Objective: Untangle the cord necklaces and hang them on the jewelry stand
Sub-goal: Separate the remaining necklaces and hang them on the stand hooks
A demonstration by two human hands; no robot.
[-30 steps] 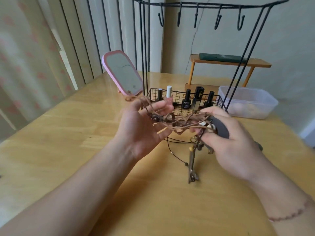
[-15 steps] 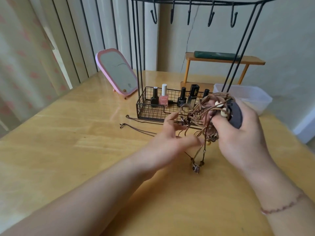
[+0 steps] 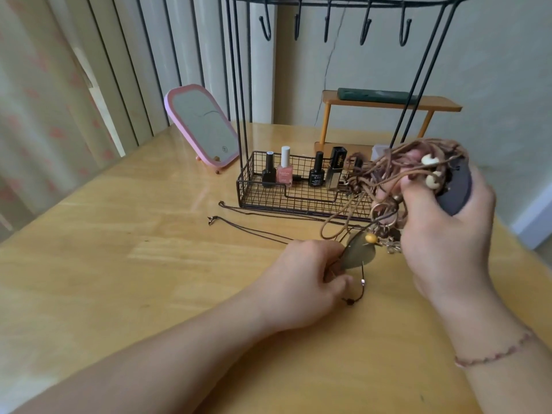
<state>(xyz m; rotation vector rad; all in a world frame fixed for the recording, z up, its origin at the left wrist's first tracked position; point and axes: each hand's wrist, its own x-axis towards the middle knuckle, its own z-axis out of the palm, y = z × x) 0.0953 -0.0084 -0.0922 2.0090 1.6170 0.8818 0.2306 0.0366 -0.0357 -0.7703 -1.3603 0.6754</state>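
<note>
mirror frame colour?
Pink, on the rounded standing mirror left of the black wire jewelry stand; head view.

tangled brown cord necklaces (image 3: 400, 180) bunched above the worktop's far right; two thin loose cords (image 3: 257, 218) lying flat before black wire jewelry stand (image 3: 298, 186), hooks bare.

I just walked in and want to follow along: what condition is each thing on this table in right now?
cord necklaces: tangled in a bundle, held up by the right hand.
left hand: down near the table, fingers curled around a dark cord.
jewelry stand: upright, all hooks bare.
thin necklaces: two, lying loose on the table.
nail polish bottles: upright, capped, in the wire basket.
pink mirror: propped, leaning back.
</note>
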